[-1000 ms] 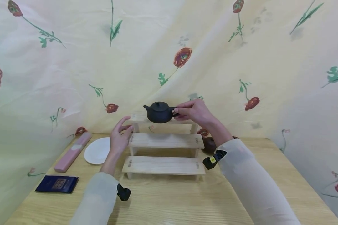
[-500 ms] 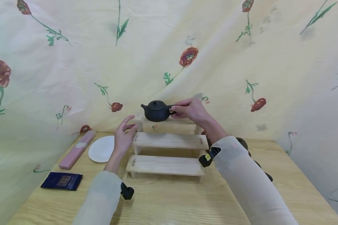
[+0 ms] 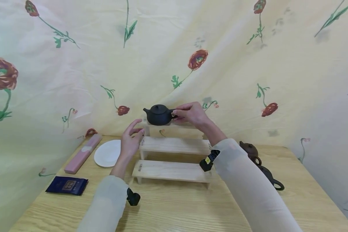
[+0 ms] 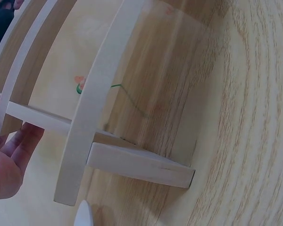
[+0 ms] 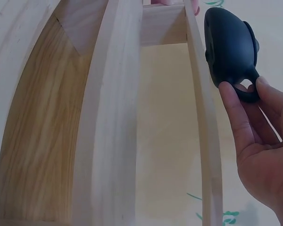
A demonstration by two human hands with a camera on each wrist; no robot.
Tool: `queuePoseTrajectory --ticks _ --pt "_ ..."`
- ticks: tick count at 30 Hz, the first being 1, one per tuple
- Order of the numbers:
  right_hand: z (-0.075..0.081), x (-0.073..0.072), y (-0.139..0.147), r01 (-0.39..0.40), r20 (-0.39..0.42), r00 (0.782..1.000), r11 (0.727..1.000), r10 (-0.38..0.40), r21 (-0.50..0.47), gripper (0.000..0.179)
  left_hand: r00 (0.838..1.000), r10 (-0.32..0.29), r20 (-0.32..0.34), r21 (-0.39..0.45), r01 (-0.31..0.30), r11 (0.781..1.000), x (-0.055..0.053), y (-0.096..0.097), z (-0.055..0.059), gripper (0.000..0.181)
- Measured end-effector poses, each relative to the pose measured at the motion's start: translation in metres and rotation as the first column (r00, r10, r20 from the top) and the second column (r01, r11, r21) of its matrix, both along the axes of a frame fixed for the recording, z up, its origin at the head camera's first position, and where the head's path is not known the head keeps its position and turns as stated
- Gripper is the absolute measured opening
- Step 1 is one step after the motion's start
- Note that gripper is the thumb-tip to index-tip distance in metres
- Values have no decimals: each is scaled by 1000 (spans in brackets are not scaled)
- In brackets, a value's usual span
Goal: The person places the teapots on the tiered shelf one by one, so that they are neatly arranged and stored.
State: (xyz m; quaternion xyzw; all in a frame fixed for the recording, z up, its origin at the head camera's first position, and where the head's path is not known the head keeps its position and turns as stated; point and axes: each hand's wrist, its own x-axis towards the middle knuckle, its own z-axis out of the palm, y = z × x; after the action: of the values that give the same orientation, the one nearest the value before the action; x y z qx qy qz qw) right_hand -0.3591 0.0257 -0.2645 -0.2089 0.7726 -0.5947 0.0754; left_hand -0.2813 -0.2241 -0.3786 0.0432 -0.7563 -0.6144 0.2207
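Note:
My right hand (image 3: 192, 114) pinches the handle of a dark teapot (image 3: 158, 115), its spout pointing left. The pot is upright at the left part of the top board of a three-tier wooden stand (image 3: 175, 145), its base overlapping that board. In the right wrist view, the thumb and fingertips of the right hand (image 5: 269, 141) meet at the handle loop, and the teapot (image 5: 231, 44) is right beside the top board. My left hand (image 3: 130, 141) is at the stand's left end. The left wrist view has the left hand's fingers (image 4: 28, 141) curled round the end of a board.
Two more dark teapots (image 3: 250, 149) stand on the table right of the stand, partly behind the right sleeve. At left are a white plate (image 3: 107, 154), a long pink box (image 3: 83, 154) and a dark blue packet (image 3: 67, 185). Flowered cloth (image 3: 168, 48) hangs behind.
My right hand has carried the teapot leftward along the top board. My left hand stays at the stand's end. The head view has turned a little, and the teapots at right show more.

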Motion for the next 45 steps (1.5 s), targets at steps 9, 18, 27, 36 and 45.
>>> queuePoseTrajectory --ticks 9,18,27,36,45 --pt "-5 -7 -5 11 16 1000 1000 -11 3 26 1000 -10 -12 -5 10 1000 1 -1 -1 43" --pt "-4 -12 -11 25 51 998 999 -26 27 25 1000 -7 -17 4 7 1000 2 0 0 44" --pt "2 -15 -12 34 70 997 996 -39 79 25 1000 -11 -18 -2 11 1000 1 -1 -1 44" --pt "3 -13 -13 34 65 997 994 -41 101 25 1000 0 -11 0 0 1000 2 0 -1 44" --pt "2 -12 -10 33 72 997 994 -41 104 25 1000 4 -4 -16 -4 1000 4 2 1 44"
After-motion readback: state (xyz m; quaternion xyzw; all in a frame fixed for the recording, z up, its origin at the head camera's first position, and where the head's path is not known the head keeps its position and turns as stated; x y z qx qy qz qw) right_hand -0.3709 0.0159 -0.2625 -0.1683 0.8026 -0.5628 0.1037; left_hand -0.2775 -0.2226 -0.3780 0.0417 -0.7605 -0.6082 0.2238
